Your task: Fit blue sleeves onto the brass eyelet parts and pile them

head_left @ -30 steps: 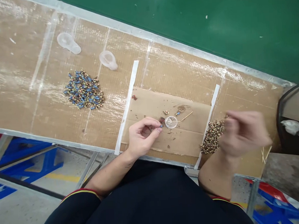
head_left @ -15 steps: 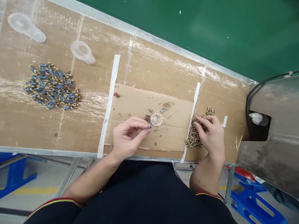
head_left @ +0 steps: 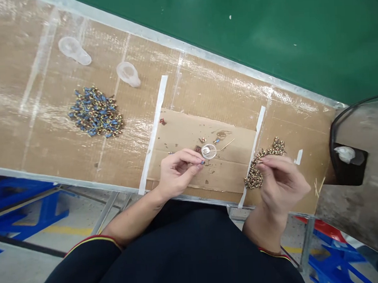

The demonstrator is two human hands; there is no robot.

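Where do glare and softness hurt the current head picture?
Head view: whitish glare streaks the glossy tabletop; the cardboard sheet looks matte; the right hand looks slightly soft; the blue-tipped piece in the left hand is too small to make out.

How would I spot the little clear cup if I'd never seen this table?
Start with the long brown table and find its two long white strips. On the cardboard sheet between them, the cup sits just beyond the left hand. Unlike the two cloudy, tailed pieces over to the left, it is small, see-through and plainly round.
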